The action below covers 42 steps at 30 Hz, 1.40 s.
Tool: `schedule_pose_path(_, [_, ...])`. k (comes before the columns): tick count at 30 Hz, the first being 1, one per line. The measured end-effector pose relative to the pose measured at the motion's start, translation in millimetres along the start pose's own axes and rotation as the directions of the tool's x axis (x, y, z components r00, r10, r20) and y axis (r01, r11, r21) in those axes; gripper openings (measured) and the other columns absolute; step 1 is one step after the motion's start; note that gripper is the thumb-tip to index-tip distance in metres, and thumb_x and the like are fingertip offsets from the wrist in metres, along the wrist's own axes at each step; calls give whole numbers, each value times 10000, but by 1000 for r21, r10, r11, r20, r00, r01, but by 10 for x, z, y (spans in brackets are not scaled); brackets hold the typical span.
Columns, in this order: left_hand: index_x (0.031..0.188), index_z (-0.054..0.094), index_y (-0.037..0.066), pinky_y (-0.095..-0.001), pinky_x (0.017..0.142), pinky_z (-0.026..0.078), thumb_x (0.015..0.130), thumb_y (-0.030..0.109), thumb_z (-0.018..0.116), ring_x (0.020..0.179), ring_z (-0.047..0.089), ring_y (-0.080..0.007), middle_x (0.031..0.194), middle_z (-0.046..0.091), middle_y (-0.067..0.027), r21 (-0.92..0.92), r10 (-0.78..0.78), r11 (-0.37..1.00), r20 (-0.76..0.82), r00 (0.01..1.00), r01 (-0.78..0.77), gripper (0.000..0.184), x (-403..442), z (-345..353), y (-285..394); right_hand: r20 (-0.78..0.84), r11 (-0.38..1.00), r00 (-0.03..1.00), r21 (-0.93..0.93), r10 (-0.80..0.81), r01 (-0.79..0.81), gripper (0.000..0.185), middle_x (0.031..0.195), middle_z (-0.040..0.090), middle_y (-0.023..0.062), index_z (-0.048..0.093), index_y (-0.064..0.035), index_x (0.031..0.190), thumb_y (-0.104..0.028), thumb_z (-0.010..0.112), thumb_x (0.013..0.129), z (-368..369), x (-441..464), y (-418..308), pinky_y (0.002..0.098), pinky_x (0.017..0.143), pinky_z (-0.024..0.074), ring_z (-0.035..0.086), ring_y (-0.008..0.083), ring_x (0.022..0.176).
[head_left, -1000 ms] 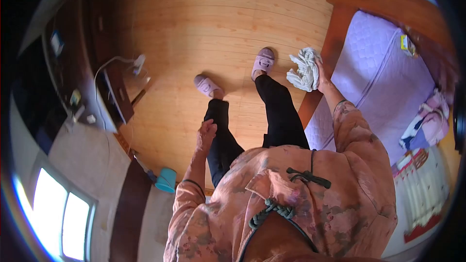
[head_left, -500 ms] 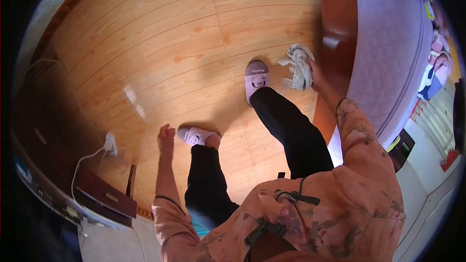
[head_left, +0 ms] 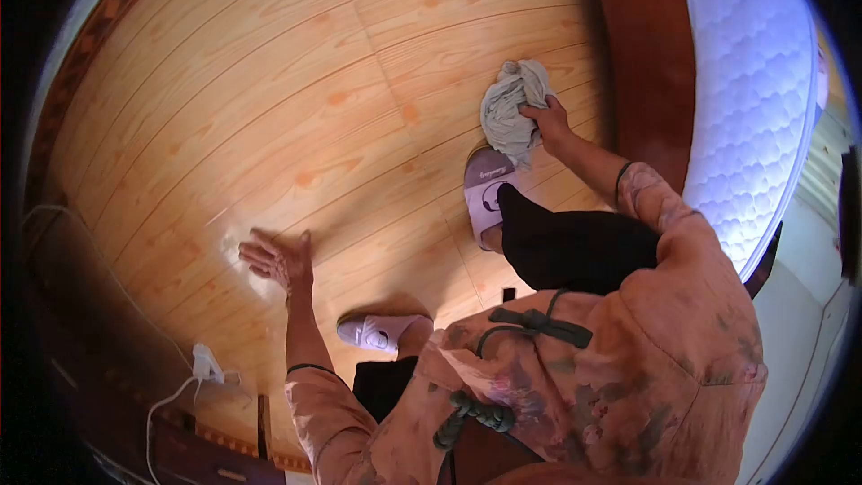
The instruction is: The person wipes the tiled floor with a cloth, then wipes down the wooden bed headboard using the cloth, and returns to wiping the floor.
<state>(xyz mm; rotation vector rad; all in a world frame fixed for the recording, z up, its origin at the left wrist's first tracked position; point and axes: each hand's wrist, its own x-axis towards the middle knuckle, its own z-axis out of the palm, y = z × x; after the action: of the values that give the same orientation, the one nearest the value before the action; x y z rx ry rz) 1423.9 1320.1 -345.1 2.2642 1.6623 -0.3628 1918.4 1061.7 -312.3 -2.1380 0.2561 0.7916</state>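
Observation:
My right hand [head_left: 551,125] grips a crumpled pale grey cloth [head_left: 512,112], its fingers closed on the cloth's right side. The cloth is just beyond the toe of my right slipper [head_left: 485,193], and partly overlaps it in the view. My left hand [head_left: 280,260] is empty, with its fingers spread over the wooden floor [head_left: 296,108]. Below and to the right of that hand is my left slipper [head_left: 382,330]. Whether the left hand touches the floor I cannot tell.
A bed with a reddish-brown wooden frame [head_left: 648,63] and a pale lilac mattress [head_left: 750,99] stands at the right. At the lower left, a white power strip [head_left: 206,365] with a cable lies near a dark cabinet [head_left: 211,458].
The view has come lower and closer to the floor. My left hand has reached outward and its fingers have spread. The cloth, still in my right hand, has moved left towards the right slipper.

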Motion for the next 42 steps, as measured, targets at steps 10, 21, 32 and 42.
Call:
schedule_pose_path(10, [1478, 10, 66, -651, 1055, 87, 734, 614, 648, 1372, -42, -515, 1482, -23, -339, 56, -19, 998, 31, 999, 17, 1123, -78, -118, 43, 509, 920, 855, 374, -95, -120, 370, 919, 609, 75, 561, -27, 1093, 26, 538, 728, 504, -69, -1013, 331, 680, 515, 607, 186, 809])
schedule_pose_path(21, [1480, 0, 87, -600, 1091, 72, 766, 604, 625, 1385, -52, -485, 1494, -30, -316, 65, -84, 995, 169, 982, 73, 1081, -123, -381, 216, 286, 981, 940, 110, -186, 161, 250, 719, 546, 58, 556, -38, 988, -21, 534, 740, -528, 293, -1112, 253, 485, 428, 519, 120, 567])
schedule_pose_path(32, [1480, -53, 93, -577, 1104, 37, 782, 596, 614, 1396, -97, -447, 1500, -68, -304, 108, -127, 989, 226, 966, 105, 1089, -95, -415, 261, 636, -1, 366, -500, -679, 866, 686, 1366, 376, 213, 445, -185, 1340, -205, 721, 712, 34, 85, -1161, 460, 1038, 309, 338, 375, 1272])
schedule_pose_path(42, [1478, -72, 106, -587, 1096, 81, 788, 585, 614, 1394, -47, -465, 1497, -50, -314, 124, -86, 990, 182, 980, 64, 1085, -73, -304, 186, 483, 318, 534, -460, -694, 829, 576, 1292, 486, 141, 499, -124, 1274, -213, 688, 738, 410, 457, -996, 387, 963, 396, 457, 317, 1183])
